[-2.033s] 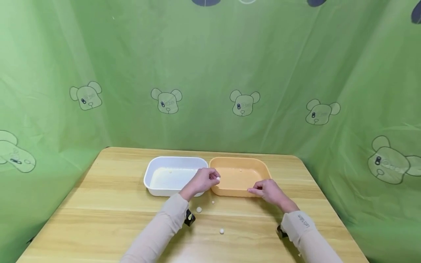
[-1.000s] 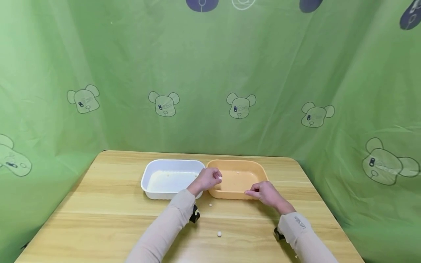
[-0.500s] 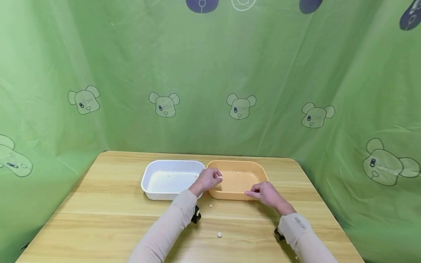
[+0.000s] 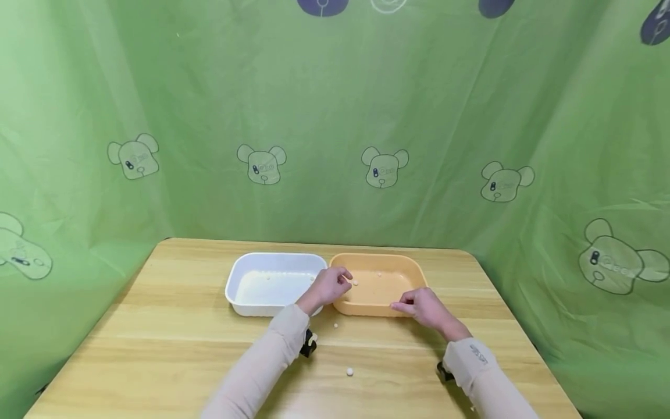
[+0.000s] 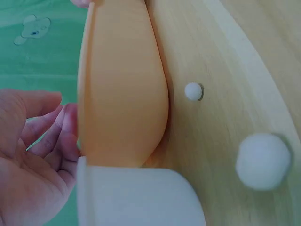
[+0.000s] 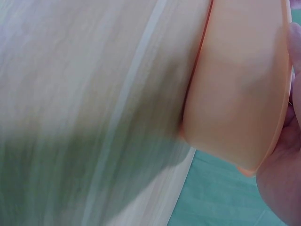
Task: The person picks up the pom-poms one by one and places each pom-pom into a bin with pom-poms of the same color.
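My left hand [image 4: 330, 285] hovers over the left end of the orange tray [image 4: 379, 309], its thumb and forefinger apart. Just beyond its fingertips, a small white ball [image 4: 355, 283] shows against the tray's inside; whether it is falling or lying there I cannot tell. In the left wrist view the fingers [image 5: 70, 129] are loosely bent, with no ball visible among them. My right hand [image 4: 426, 307] pinches the orange tray's near rim towards its right end; the right wrist view hides its fingertips. Another small ball [image 4: 379, 274] lies in the orange tray.
A white tray [image 4: 251, 310] stands against the orange one on its left, holding small balls [image 4: 268, 278]. On the wooden table [image 4: 157, 349] in front lie a tiny ball [image 4: 335, 326] and a larger ball [image 4: 349, 372]. A green curtain [image 4: 314, 105] surrounds the table.
The white ball pinched in my left hand is now away from the fingertips, which have parted. My right hand stays at the orange tray's rim. Earlier, the left hand shifted slightly right.
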The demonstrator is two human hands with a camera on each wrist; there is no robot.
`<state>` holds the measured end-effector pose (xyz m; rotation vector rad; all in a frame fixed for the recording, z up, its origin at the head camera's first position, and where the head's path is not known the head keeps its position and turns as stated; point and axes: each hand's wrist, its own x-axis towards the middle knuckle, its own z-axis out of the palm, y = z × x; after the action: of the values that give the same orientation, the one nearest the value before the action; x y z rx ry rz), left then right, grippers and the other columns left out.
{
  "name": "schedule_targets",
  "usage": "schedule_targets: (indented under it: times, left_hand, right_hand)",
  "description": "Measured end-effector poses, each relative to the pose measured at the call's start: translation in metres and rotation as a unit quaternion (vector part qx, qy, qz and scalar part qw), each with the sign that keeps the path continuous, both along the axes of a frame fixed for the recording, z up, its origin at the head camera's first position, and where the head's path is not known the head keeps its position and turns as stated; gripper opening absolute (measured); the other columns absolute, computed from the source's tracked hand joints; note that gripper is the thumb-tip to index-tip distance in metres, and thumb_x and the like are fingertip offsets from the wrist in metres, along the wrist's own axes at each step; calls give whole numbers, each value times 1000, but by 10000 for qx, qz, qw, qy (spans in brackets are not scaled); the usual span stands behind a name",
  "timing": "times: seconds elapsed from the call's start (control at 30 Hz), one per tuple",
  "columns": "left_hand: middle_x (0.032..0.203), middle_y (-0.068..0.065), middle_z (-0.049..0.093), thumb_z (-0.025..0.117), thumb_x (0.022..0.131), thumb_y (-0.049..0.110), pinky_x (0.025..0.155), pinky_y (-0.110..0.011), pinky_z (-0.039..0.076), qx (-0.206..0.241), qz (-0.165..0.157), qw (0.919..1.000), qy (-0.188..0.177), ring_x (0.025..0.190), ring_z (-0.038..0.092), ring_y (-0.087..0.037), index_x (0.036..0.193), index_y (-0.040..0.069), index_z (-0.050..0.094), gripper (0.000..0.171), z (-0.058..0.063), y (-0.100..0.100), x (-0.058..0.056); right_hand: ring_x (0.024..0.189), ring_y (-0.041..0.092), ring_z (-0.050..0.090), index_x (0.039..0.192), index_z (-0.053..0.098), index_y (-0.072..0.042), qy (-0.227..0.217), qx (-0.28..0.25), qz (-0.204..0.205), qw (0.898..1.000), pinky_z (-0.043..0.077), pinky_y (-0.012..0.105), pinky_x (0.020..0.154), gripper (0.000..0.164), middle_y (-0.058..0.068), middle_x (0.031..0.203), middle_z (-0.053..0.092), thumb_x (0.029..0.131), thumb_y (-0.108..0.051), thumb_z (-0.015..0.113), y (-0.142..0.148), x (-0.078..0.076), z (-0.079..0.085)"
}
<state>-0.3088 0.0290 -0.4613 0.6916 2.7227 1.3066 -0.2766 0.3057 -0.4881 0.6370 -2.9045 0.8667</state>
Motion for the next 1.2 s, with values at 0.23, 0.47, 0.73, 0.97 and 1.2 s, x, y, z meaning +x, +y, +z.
schedule_targets:
  times: [0.23, 0.47, 0.73, 0.97, 1.2]
  left_hand:
    - [79, 2, 62, 60, 88, 8, 68, -23, 49, 11, -546, 9979, 359, 74, 57, -9, 98, -2, 66, 15, 4, -22, 19]
    - [81, 3, 65, 62, 89, 7, 73, -23, 49, -162, -812, 9960, 338, 75, 59, -8, 96, 1, 67, 11, 6, -46, 42]
    - [83, 3, 65, 63, 89, 8, 73, -24, 50, -165, -789, 9962, 337, 77, 59, -9, 94, 5, 68, 7, -1, -70, 65]
    - [83, 4, 64, 64, 88, 7, 73, -24, 50, -188, -665, 9976, 106, 78, 59, -9, 96, 3, 68, 10, -11, -86, 73]
    - [84, 3, 64, 65, 88, 7, 73, -26, 49, -334, -734, 9967, 58, 79, 59, -12, 98, 1, 67, 13, -14, -100, 75]
  right_hand:
    - [53, 5, 43, 65, 65, -17, -78, 29, -37, 10000, 37, 21, 48, 34, -8, 59, 57, 85, -44, 66, 0, 0, 3]
    - [54, 6, 45, 67, 67, -15, 35, 75, -64, 9999, 39, 22, 49, 32, -4, 61, 61, 85, -42, 67, 0, 0, 1]
    - [55, 5, 45, 65, 65, -21, 42, 116, -71, 9999, 39, 22, 50, 30, -10, 60, 58, 86, -43, 67, -2, 0, 0]
    - [55, 6, 45, 66, 65, -18, -91, 80, -158, 9998, 38, 22, 50, 34, -6, 61, 59, 85, -45, 66, -2, 0, 0]
    - [55, 7, 45, 66, 64, -18, -116, 108, -166, 9997, 39, 22, 50, 34, -7, 60, 58, 85, -47, 65, -3, -1, 2]
